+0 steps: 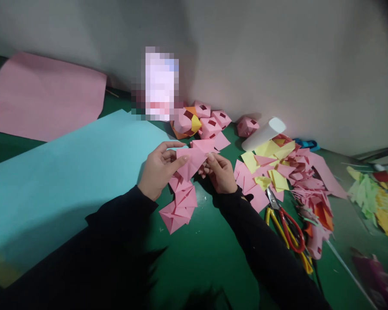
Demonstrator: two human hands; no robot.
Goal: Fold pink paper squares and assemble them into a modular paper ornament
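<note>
Between my two hands is a pink piece of folded paper (191, 162), roughly triangular with its point downward. My left hand (161, 167) pinches its left corner between thumb and fingers. At the right corner, my right hand (220, 171) grips it with thumb and fingertips. Below the hands, several folded pink paper pieces (177, 211) with crossing creases lie overlapping on the green table (210, 249). More pink paper squares (222, 141) sit just behind the held piece.
Pink paper balls (210, 127) stand by the wall near a blurred bright screen (160, 84). A large light-blue sheet (84, 159) covers the left; a pink sheet (51, 97) lies behind. At right are a white roll (261, 134), yellow paper (278, 178), red-handled scissors (291, 230) and a glue gun (316, 241).
</note>
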